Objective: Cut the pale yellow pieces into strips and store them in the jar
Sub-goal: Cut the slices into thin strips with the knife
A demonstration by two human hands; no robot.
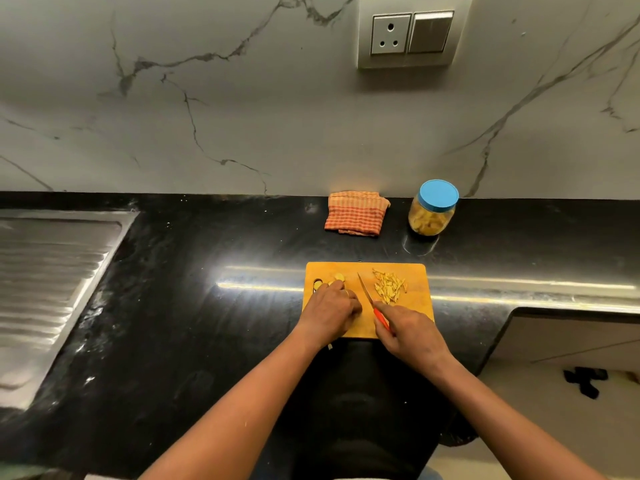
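Note:
A wooden cutting board (pixel 415 306) lies on the black counter. A heap of pale yellow strips (pixel 389 285) sits on its right half. Uncut pale yellow slices (pixel 337 278) lie at its left, partly hidden by my left hand (pixel 330 308), whose curled fingers rest over them. My right hand (pixel 408 332) grips the red handle of a knife (pixel 367 291); the blade points away from me, between my left hand and the strips. A clear jar (pixel 431 214) with a blue lid stands behind the board, lid on, holding yellow pieces.
A folded orange checked cloth (pixel 356 213) lies by the marble wall, left of the jar. A steel sink drainboard (pixel 52 282) fills the counter's left. The counter edge drops off at the right near a cabinet (pixel 571 341). A wall socket (pixel 412 32) is above.

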